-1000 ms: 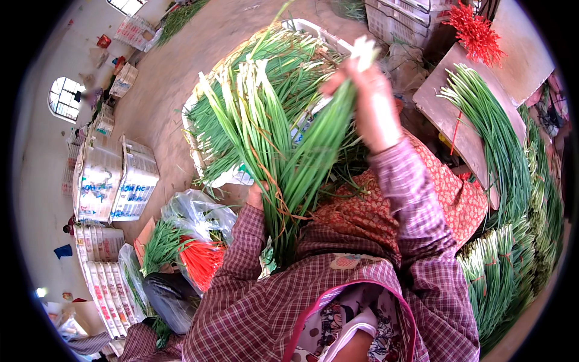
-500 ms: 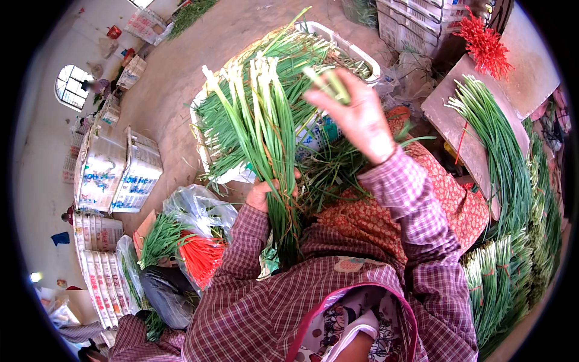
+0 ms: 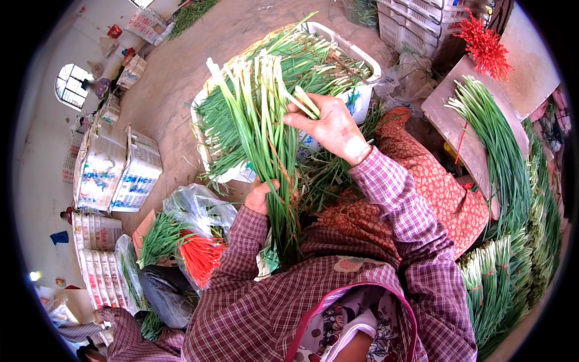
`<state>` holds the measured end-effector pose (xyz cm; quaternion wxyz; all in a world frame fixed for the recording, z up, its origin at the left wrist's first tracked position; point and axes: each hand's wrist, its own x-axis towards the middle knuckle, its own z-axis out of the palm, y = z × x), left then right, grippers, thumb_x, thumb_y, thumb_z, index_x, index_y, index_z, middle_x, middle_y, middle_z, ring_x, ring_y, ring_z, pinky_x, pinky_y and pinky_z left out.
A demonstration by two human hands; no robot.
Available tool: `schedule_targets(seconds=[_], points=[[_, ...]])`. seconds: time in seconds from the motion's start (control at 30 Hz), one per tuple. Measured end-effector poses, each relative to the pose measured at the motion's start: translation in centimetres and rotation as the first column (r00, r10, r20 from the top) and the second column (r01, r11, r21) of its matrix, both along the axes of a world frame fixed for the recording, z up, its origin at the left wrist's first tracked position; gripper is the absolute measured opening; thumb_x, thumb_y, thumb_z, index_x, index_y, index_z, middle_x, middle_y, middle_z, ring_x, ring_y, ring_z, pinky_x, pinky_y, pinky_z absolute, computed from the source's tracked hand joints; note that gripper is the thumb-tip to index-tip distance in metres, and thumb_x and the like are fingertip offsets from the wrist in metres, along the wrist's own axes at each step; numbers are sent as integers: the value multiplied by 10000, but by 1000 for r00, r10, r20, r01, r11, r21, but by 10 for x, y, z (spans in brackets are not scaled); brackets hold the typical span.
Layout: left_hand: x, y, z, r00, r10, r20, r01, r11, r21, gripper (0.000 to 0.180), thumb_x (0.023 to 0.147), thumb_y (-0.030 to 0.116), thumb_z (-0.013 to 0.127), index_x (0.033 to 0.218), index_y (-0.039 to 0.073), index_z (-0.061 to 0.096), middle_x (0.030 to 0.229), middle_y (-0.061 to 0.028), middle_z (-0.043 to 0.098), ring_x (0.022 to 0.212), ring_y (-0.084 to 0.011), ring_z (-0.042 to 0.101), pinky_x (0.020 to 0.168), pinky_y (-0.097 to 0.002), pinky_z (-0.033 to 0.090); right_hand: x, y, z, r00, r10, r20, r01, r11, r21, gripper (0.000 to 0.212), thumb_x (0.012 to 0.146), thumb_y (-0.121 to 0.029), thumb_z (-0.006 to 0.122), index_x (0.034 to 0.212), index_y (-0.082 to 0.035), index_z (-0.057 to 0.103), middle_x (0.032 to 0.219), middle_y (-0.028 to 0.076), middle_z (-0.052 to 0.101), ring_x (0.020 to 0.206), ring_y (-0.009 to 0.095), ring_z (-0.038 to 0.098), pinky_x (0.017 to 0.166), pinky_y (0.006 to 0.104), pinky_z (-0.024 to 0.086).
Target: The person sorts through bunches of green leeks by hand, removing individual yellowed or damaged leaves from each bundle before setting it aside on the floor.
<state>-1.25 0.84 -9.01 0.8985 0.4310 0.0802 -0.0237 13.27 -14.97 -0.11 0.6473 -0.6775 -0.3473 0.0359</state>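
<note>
My left hand (image 3: 260, 194) is wrapped round a bunch of garlic chives (image 3: 256, 114), held upright with the pale stem ends at the top and green leaves hanging toward my lap. Some brown, dry leaves cling to its right side. Beside the pale stems, my right hand (image 3: 330, 125) pinches a few short, pale stem pieces (image 3: 306, 102) between thumb and fingers. Just beyond both hands stands a white plastic crate (image 3: 360, 102), heaped with loose chives (image 3: 319, 59). Loose green leaves (image 3: 322, 181) lie below the crate, against my patterned trouser leg.
At right, a tied chive bundle (image 3: 497, 142) lies on a board (image 3: 440, 102) with red ties (image 3: 482, 45); more bundles (image 3: 491, 277) stand nearer. On the left are a plastic bag (image 3: 208, 205), red strands (image 3: 202, 256) and white crates (image 3: 102, 166). Stacked crates (image 3: 407, 30) stand at the back.
My right hand has moved down and left, closer to the bunch, with the stem pieces still in its fingers. The left hand keeps its hold on the bunch, almost in place.
</note>
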Motion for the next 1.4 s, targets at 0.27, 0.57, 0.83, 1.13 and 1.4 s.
schedule_targets(seconds=[0.27, 0.57, 0.83, 1.13, 1.4], points=[[-4, 3, 11, 993, 76, -88, -67, 993, 95, 343, 639, 65, 641, 965, 15, 548, 815, -104, 583, 653, -197, 593, 535, -290, 508, 24, -20, 6, 883, -201, 424, 263, 960, -92, 159, 691, -151, 604, 772, -20, 566, 658, 147, 562, 593, 292, 570, 549, 364, 459], [-16, 21, 1, 997, 60, -42, -52, 983, 178, 282, 662, 174, 638, 835, -32, 551, 661, -119, 542, 498, -204, 525, 429, -293, 397, 98, -85, -6, 676, -437, 594, 666, 708, -236, 273, 760, -316, 616, 884, -74, 596, 700, 96, 609, 627, 203, 607, 561, 326, 504], [-12, 9, 10, 987, 67, -147, -49, 991, 123, 326, 634, 49, 644, 948, 34, 558, 781, -107, 593, 587, -195, 574, 478, -304, 474, 27, -26, 9, 939, -205, 277, 283, 917, -281, 390, 757, -442, 598, 849, -64, 625, 580, 49, 583, 482, 129, 553, 454, 272, 467], [-11, 6, 13, 988, 94, -123, -69, 978, 195, 296, 625, 46, 628, 911, 13, 560, 742, -107, 579, 547, -197, 546, 467, -312, 459, 32, -21, 3, 855, -119, 505, 304, 904, -301, 147, 737, -228, 616, 755, -85, 589, 567, 96, 559, 516, 231, 571, 487, 349, 472], [-15, 10, 14, 995, 44, -90, -21, 970, 242, 289, 636, 75, 637, 916, 45, 574, 745, -79, 585, 591, -154, 557, 507, -266, 459, 74, -68, -13, 723, -375, 580, 660, 624, -419, 310, 775, -305, 598, 1000, -97, 552, 719, 114, 613, 653, 255, 615, 578, 361, 500]])
